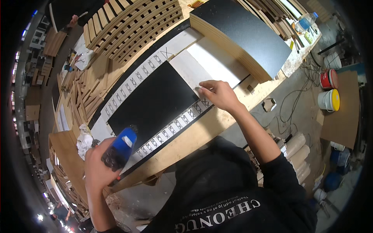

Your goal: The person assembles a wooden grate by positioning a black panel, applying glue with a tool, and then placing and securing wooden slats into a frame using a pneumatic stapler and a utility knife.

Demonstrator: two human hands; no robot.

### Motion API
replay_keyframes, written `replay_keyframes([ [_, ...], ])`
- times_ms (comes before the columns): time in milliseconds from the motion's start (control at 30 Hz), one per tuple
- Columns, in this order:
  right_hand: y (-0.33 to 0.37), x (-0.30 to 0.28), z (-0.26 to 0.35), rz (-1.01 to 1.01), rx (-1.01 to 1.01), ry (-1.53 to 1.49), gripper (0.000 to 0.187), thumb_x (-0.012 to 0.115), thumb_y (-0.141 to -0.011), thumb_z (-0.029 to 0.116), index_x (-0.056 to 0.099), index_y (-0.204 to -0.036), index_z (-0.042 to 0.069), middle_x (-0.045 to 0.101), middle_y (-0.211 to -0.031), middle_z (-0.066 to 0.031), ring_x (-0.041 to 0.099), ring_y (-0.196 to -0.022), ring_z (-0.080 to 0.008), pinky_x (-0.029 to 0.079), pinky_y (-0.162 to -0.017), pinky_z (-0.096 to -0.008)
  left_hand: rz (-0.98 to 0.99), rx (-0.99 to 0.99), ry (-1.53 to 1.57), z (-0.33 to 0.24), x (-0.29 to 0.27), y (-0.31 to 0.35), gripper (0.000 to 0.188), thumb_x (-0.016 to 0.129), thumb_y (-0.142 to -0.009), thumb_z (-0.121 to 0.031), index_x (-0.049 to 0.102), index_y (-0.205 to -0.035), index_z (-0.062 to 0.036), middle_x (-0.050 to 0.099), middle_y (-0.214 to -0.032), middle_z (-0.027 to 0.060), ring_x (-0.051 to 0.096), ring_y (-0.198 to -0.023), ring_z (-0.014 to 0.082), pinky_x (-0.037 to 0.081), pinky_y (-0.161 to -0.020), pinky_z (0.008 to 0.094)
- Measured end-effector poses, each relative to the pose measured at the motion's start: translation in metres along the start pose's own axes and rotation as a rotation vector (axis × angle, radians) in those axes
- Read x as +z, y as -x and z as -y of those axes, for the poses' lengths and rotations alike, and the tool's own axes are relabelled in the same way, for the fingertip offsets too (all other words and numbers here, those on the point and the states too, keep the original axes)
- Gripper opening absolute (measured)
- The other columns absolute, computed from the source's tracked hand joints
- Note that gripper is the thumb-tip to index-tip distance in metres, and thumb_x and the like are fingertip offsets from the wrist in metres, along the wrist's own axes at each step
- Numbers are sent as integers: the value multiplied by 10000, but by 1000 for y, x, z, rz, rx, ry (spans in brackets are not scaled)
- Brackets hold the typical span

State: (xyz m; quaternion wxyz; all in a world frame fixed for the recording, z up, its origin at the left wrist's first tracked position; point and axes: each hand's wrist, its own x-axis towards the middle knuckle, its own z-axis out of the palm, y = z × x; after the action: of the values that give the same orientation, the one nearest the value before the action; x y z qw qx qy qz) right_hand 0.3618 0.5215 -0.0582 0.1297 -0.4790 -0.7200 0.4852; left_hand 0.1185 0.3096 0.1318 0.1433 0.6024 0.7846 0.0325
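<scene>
My left hand [98, 165] is wrapped round the dark grip of a blue-and-black hand-held power tool [127, 140]. Its exact kind cannot be made out. The tool is above the near left corner of a black curved panel [155, 101]. Over that panel's right edge is my right hand [221, 94], thumb and forefinger drawn together; anything between them is too small to name. White strips with inked crossed boxes run along both long sides of the panel, the far strip [134, 82] and the near strip [173, 132].
A thick black-topped curved block [243, 33] stands at the far right of the bench. Stacked slotted wooden pieces [134, 33] lie at the back, loose wood strips [83, 93] at the left. A plastic bottle [306, 22] rests at the far right. Buckets [328, 100] and cables are on the floor.
</scene>
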Motion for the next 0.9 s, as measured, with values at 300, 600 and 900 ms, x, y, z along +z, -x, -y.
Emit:
replay_keyframes([
  [300,-21,26,-7,83,95,-121,119,701,-718,205,725,-766,99,686,-749,-78,648,-680,-210,507,-665,-316,237,-277,567,-8,56,-38,276,727,-711,-157,629,-909,9,651,-809,85,599,-740,148,474,-702,294],
  [600,-24,20,-9,108,105,-112,145,711,-710,209,722,-791,90,686,-747,-86,647,-685,-192,507,-676,-302,260,-200,556,-5,87,-58,280,726,-709,-203,641,-861,17,649,-726,79,606,-649,151,483,-639,295],
  [900,-23,11,-19,31,21,-47,140,665,-718,207,710,-791,97,677,-755,-106,649,-726,-242,507,-690,-337,322,-300,574,-13,87,-71,312,734,-706,-215,633,-902,6,630,-718,65,585,-596,144,478,-578,292],
])
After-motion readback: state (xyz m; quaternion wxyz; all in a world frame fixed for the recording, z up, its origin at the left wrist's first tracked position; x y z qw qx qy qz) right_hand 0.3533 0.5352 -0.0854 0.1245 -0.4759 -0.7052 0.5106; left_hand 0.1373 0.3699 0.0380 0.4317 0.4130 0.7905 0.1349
